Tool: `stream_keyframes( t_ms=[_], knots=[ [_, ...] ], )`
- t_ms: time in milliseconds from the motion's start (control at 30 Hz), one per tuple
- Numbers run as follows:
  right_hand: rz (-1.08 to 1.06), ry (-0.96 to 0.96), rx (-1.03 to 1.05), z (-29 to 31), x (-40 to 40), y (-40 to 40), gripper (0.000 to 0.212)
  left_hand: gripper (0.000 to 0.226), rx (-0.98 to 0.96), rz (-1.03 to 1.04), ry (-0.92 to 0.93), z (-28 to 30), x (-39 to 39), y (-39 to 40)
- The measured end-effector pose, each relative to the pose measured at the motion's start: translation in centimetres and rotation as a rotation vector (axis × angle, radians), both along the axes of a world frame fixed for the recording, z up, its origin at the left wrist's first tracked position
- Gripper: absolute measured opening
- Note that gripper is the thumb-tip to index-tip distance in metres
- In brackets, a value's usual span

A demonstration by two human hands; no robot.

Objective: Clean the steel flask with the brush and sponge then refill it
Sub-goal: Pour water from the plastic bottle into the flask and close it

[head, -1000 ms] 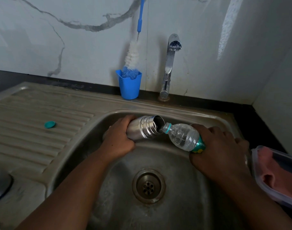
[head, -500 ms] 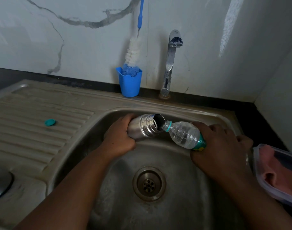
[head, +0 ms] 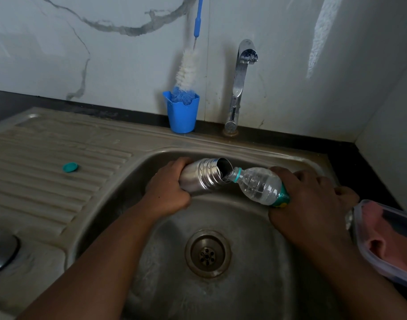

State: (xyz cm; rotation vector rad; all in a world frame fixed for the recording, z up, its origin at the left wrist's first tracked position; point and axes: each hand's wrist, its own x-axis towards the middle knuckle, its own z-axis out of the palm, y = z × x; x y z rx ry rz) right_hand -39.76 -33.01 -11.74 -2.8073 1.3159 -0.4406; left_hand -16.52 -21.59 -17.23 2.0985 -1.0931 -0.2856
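Refill under way over the sink [head: 151, 155], little changed.
Left hand [head: 167, 190] grips steel flask [head: 202, 176]; right hand [head: 313, 202] holds plastic bottle [head: 258, 184] tipped into its mouth (bottle still part full).

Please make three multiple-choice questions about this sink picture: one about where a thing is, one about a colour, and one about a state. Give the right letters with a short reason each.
1. Where does the bottle brush stand?
A. in the blue cup beside the tap
B. in the sink basin
C. on the draining board

2. What colour is the loose cap on the draining board?
A. red
B. teal
C. white

3. What is the state of the steel flask?
A. capped and upright
B. open and tilted, held by the left hand
C. lying in the basin, untouched

Answers:
1 A: the bottle brush rests bristles-down in the blue cup, left of the tap.
2 B: the cap on the draining board is teal.
3 B: the left hand grips the steel flask, mouth open toward the plastic bottle held by the right hand.
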Motion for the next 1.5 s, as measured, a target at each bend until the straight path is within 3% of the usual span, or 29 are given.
stream_keyframes(
  t_ms=[1500],
  knots=[
    [-0.049,-0.056,0.026,-0.74,0.10,-0.03,0.079,0.101,0.104,-0.018,0.007,-0.01,-0.17,0.12]
  ],
)
